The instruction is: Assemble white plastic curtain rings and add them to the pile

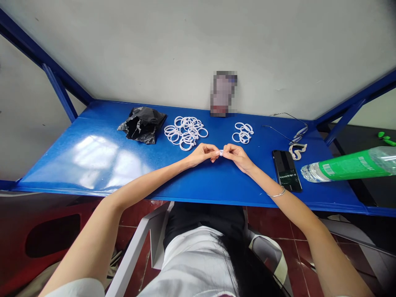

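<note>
My left hand (202, 153) and my right hand (237, 156) meet over the middle of the blue table (93, 156). Both pinch one small white plastic ring piece (221, 153) between their fingertips. Behind my left hand lies a large heap of white rings (185, 132). A smaller heap of white rings (243, 133) lies behind my right hand. A thin bracelet circles my right wrist.
A crumpled black plastic bag (142, 123) lies at the back left. A black phone (286, 170), a clear bottle with a green label (349, 165) on its side, a white cord (297, 151) and a blurred upright object (223, 94) against the wall.
</note>
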A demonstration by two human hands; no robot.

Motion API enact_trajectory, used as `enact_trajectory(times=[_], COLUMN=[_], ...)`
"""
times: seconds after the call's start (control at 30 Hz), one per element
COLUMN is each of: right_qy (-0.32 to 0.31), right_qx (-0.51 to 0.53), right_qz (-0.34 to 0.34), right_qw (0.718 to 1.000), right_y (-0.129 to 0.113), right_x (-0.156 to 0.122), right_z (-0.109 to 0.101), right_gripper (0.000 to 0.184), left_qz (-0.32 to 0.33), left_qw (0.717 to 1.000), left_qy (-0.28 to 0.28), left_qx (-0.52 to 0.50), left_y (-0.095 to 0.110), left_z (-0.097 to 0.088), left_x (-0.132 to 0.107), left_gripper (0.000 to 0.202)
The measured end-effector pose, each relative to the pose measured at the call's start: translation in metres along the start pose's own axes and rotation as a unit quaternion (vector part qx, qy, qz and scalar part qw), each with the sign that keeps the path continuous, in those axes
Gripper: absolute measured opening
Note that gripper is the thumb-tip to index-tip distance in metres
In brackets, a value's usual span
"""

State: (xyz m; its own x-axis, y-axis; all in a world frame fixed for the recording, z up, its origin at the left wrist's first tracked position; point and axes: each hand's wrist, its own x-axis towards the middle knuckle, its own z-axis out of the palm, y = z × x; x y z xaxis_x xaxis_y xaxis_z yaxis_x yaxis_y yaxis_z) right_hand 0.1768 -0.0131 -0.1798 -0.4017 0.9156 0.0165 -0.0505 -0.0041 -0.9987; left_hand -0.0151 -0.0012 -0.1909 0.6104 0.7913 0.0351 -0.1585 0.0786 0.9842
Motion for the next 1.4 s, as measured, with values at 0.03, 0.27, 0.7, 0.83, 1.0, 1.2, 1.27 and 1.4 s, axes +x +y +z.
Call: enact_trajectory(times=[0.03,0.27,0.7,0.83,1.0,1.2,1.27,1.4], right_qy=[-0.001,-0.001,0.007,0.025,0.099,0.135,0.134,0.129], right_qx=[0.003,0.002,0.021,-0.007,-0.086,-0.085,-0.064,-0.033], right_qz=[0.000,0.003,-0.007,-0.012,-0.059,-0.068,-0.074,-0.074], right_qw=[1.000,1.000,1.000,1.000,0.990,0.985,0.986,0.988], right_y=[0.000,0.001,0.002,0.004,0.005,0.004,0.003,0.003], right_x=[0.000,0.000,0.000,0.000,-0.002,-0.007,-0.008,-0.008], right_z=[0.000,0.000,0.002,0.004,0.007,0.010,0.012,0.015], right_gripper=[0.036,0.037,0.035,0.034,0.029,0.027,0.027,0.029], left_qz=[0.000,0.005,0.018,0.032,0.083,0.232,0.255,0.258], left_qw=[1.000,1.000,1.000,0.999,0.987,0.923,0.909,0.906], left_qy=[-0.001,-0.001,0.005,0.038,0.117,0.192,0.196,0.190], left_qx=[0.000,-0.006,-0.015,0.001,0.065,0.239,0.264,0.277], left_y=[0.001,0.002,0.001,0.000,-0.006,-0.010,-0.011,-0.015], left_z=[0.000,0.000,0.001,0.003,0.006,0.013,0.015,0.016], left_x=[0.000,0.000,0.000,0.000,0.000,-0.003,-0.004,-0.006], left_gripper=[0.045,0.044,0.043,0.042,0.039,0.025,0.023,0.030])
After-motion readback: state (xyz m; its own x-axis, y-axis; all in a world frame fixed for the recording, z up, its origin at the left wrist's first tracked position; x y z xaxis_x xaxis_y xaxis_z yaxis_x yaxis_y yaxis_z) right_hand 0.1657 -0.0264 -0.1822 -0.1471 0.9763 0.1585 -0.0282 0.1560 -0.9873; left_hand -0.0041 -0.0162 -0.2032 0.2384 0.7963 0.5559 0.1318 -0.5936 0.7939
